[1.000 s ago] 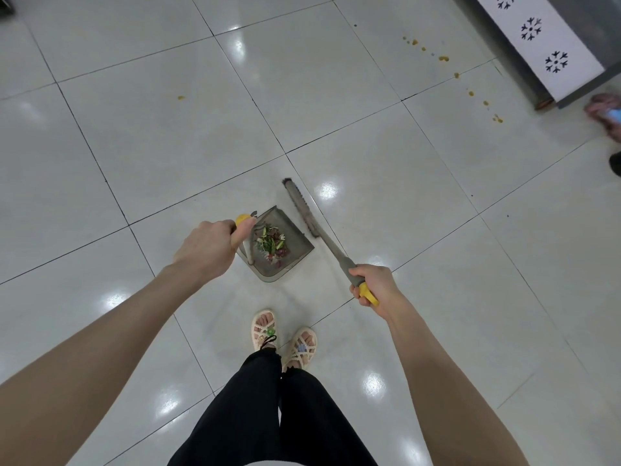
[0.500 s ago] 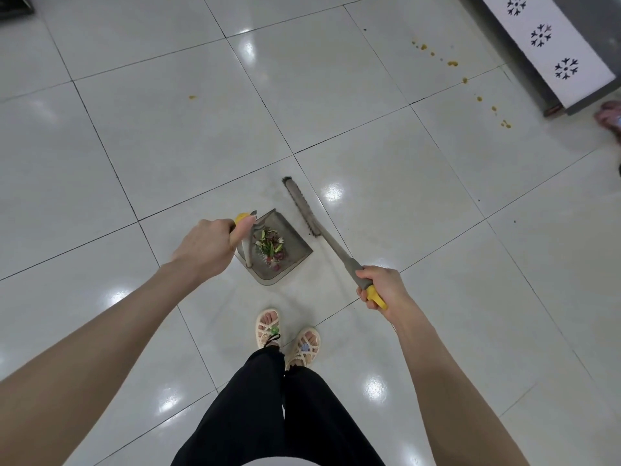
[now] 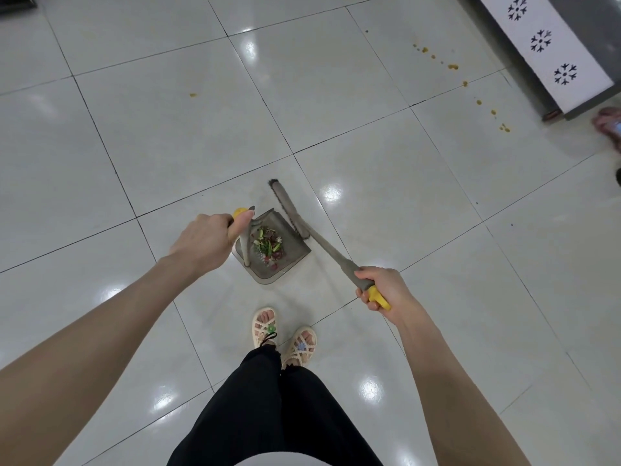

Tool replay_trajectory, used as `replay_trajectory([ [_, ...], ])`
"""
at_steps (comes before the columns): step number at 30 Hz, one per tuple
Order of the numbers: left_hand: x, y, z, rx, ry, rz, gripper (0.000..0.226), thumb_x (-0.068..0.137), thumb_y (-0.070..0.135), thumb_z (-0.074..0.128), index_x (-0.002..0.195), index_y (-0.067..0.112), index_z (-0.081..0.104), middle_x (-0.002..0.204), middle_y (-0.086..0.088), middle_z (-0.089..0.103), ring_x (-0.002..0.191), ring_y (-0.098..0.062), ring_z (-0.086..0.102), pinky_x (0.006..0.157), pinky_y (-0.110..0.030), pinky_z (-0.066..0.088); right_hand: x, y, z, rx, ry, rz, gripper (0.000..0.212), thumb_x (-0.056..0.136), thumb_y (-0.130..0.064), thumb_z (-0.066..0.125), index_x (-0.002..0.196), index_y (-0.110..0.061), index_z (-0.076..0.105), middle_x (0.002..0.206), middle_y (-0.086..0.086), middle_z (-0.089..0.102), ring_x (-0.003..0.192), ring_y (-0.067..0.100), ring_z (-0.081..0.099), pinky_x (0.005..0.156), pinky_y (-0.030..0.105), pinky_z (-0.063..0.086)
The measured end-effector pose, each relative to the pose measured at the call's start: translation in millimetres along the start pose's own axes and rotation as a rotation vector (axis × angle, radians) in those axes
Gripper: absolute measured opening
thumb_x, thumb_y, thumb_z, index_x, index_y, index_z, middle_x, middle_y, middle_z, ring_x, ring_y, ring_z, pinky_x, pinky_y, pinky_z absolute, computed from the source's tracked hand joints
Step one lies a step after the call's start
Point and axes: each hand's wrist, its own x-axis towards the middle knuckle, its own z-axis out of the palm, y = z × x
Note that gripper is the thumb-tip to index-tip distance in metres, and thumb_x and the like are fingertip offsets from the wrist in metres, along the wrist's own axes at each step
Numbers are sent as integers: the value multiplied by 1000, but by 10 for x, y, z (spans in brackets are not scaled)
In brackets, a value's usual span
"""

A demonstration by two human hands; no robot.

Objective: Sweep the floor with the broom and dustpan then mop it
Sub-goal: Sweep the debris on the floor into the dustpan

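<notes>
Cut off at the 3 o'clock edge: pink sandal on someone else's foot (image 3: 608, 124), rest out of frame. Also cropped at 1 o'clock: white panel (image 3: 541, 42) with black snowflake-like marks, dark base beneath. Forearms and black trousers (image 3: 268, 415) running out at 6 o'clock. Dustpan handle mostly hidden under the left hand (image 3: 205, 243); only its yellow cap (image 3: 240, 212) and grey lower stem showing. Bristle detail too blurred to make out.

Left fingers curled tight round that handle, thumb laid along the cap. Right hand (image 3: 383, 287) at 4 o'clock of centre, fingers wrapped round the broom (image 3: 322, 243) shaft, just above the yellow end grip.

Dustpan (image 3: 265, 279) at centre, on the floor: grey, smooth plastic, shovel-shaped with raised walls. Inside it, debris (image 3: 268, 245): small green, red and pale scraps. Broom head (image 3: 290, 210) long, narrow, grey, lying against the pan's 1 o'clock edge.

Floor (image 3: 168, 146): glossy pale square tiles, dark grout lines, lamp glare. Yellow spots (image 3: 452, 66) trailing at 1–2 o'clock, one more at 11 o'clock. Cream strappy sandals (image 3: 263, 327) at 6 o'clock of the pan.
</notes>
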Motion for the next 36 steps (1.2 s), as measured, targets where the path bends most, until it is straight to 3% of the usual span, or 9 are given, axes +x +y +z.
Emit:
replay_trajectory([
  [4,-13,18,17,10,-4,-11,63,92,63,17,61,14,42,63,-9,47,68,-28,46,56,-34,32,118,10,132,16,19,0,15,89,-7,56,103,-1,57,70,12,50,34,11,47,31,15,28],
  [13,-17,33,14,8,-2,-20,64,91,63,16,62,13,43,63,-10,47,66,-27,46,54,-34,31,21,40,43,37,-21,45,5,88,-7,58,91,-3,57,71,13,52,37,12,47,29,15,27],
  [19,-41,40,8,18,-13,-23,61,92,63,17,61,17,43,66,-10,48,69,-27,47,58,-34,34,38,30,60,-26,24,-44,17,89,-6,57,104,-1,60,72,12,50,42,14,49,33,16,29],
  [30,-80,-30,80,12,15,-40,64,89,66,15,61,15,43,65,-9,47,69,-29,48,53,-34,31,-44,238,70,4,-42,87,21,89,-7,59,108,0,59,74,14,52,35,11,47,30,14,28],
  [36,-105,-62,177,-20,58,-37,80,84,69,12,80,3,58,71,-13,55,75,-32,51,59,-35,36,-181,222,30,-4,-56,56,19,89,-8,59,106,-1,60,72,14,52,36,11,47,31,15,28],
])
